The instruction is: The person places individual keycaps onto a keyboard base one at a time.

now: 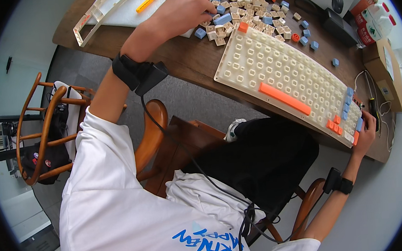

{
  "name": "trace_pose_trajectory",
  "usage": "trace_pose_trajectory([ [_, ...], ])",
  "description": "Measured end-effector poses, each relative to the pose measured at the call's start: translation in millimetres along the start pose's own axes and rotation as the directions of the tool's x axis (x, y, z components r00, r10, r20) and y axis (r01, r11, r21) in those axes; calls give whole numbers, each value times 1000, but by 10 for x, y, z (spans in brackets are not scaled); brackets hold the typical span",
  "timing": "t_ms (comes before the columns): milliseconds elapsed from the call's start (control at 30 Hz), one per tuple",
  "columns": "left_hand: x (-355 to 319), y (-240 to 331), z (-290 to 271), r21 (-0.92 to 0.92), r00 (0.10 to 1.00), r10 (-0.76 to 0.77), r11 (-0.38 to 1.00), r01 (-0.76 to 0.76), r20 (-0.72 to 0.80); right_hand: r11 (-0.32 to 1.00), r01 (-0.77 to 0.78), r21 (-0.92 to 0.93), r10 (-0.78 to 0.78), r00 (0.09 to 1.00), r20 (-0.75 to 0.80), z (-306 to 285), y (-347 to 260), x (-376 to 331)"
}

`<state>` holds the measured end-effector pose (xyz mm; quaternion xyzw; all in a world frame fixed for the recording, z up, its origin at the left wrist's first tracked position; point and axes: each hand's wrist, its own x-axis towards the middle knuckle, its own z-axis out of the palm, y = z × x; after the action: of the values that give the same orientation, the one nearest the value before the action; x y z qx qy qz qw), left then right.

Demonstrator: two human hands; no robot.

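Observation:
A cream keyboard point(272, 68) lies slanted along the front of the desk, most of its switch positions bare. Fitted on it are a long orange spacebar point(284, 98), an orange corner keycap point(243, 27), and several blue and orange keycaps at the right end. My right hand point(366, 133) grips that right end, thumb at the near corner, fingers by a blue keycap. Beyond the keyboard's left end is a heap of loose cream and blue keycaps point(248, 8). My left hand point(185, 11) reaches to the heap's left side, fingers bent together; what they pinch, if anything, is hidden.
A yellow-handled tool point(149, 2) and a pale frame point(100, 20) lie on a white sheet at the left. Stray blue keycaps point(314, 45) sit behind the keyboard. At the right stand a cardboard box point(383, 75), bottles point(382, 26) and cables. Wooden chairs point(46, 133) are at the left.

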<state>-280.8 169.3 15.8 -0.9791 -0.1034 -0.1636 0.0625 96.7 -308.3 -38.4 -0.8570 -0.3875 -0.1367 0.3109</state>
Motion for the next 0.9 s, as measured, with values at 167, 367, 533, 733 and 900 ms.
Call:
trace_pose_trajectory([
  [167, 21, 81, -156, 27, 997, 26, 999, -28, 78, 1000, -1, 1, 1, 1000, 1, -3, 1, -9],
  [367, 43, 317, -401, 114, 991, 23, 993, -8, -128, 1000, -6, 4, 6, 1000, 4, -7, 17, -33],
  [533, -256, 910, -275, -204, 938, 103, 963, -177, -331, 999, -36, 32, 36, 999, 2, 9, 71, -27],
  [733, -372, 1169, -213, -344, 944, 85, 918, -199, -317, 999, -38, 17, 38, 999, -11, 21, 16, -7],
  [900, -395, 1195, -296, -377, 974, 105, 910, -175, -200, 1000, -3, 12, 4, 1000, -21, 7, -98, 13],
])
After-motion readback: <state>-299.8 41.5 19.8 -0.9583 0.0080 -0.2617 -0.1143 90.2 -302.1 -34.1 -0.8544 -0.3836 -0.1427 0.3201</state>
